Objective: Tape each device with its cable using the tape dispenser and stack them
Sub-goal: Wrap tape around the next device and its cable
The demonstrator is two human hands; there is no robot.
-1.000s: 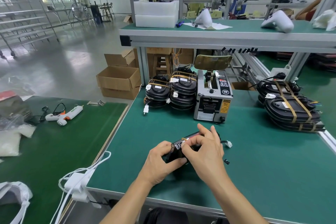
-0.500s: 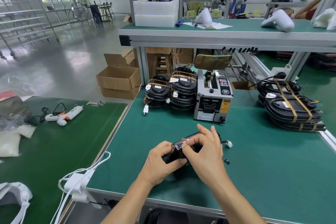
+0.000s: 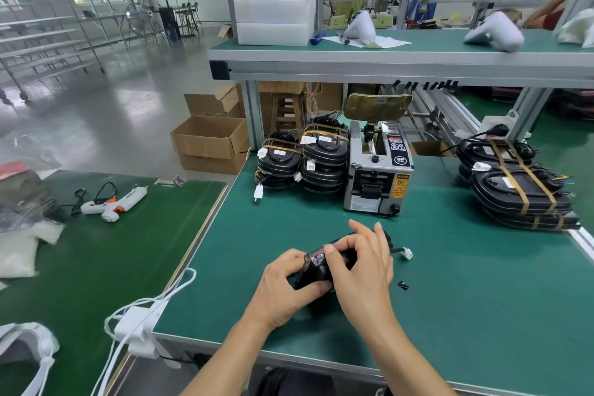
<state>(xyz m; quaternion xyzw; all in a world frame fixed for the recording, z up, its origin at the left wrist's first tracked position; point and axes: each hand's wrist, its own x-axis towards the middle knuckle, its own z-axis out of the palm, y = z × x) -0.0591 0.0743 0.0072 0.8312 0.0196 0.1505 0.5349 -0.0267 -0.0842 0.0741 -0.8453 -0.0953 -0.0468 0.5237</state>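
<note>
Holding a black device (image 3: 316, 270) between both hands at the near middle of the green table (image 3: 466, 299).

The left hand (image 3: 284, 286) grips the device's left end, thumb curled beneath it; the right hand (image 3: 361, 267) curls over the top, fingertips pinching its upper edge. A white connector (image 3: 407, 253) on the device's cable lies just right of the right hand. Behind stands the tape dispenser (image 3: 376, 170), with taped stacks (image 3: 303, 159) on its left and another taped stack (image 3: 517, 186) well to the right.
</note>
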